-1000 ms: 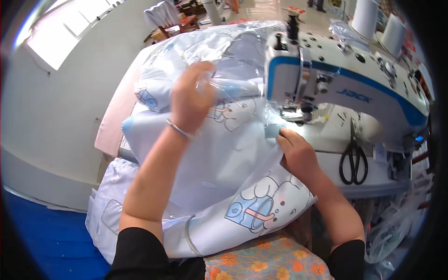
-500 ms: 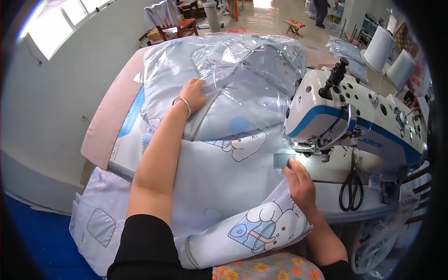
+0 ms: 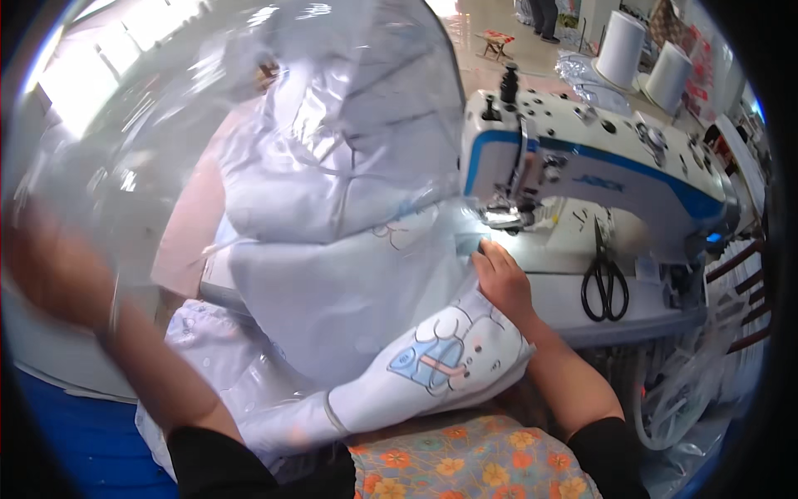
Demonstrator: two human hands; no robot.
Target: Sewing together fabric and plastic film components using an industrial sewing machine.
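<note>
Though the left hand [image 3: 62, 270] is blurred, the right [image 3: 504, 280] touches fabric [image 3: 349, 291].

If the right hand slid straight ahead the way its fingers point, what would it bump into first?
Most likely the small pale-blue patch, right at the fingertips of the right hand; whether they already touch is hard to judge. The sewing machine seems slightly right of that line.
</note>
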